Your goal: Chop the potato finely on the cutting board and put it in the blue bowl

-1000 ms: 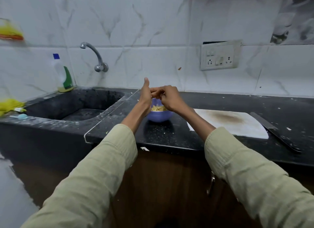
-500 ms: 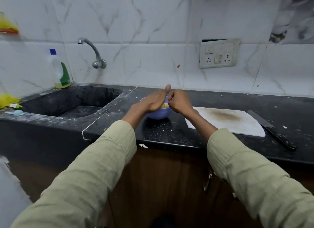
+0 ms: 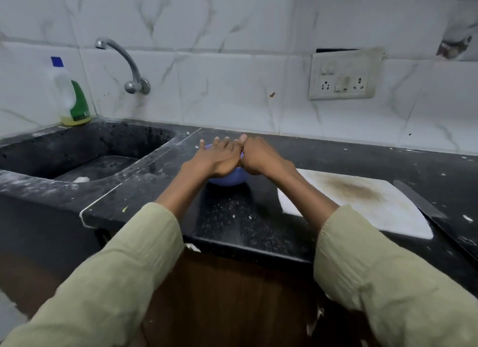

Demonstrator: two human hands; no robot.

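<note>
Blue bowl (image 3: 227, 179) is sitting just left of the cutting board (image 3: 362, 204) — potato hidden beneath both hands. Left hand (image 3: 219, 160) is spreading flat, empty; right hand (image 3: 258, 160) grip: cannot tell. Risk — brushing hands may be tipping the bowl.

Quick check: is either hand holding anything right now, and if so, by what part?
Nothing visibly held. The left hand is flat with straight fingers over the blue bowl; the right hand presses against it. Whether scraps sit between them cannot be told.
</note>
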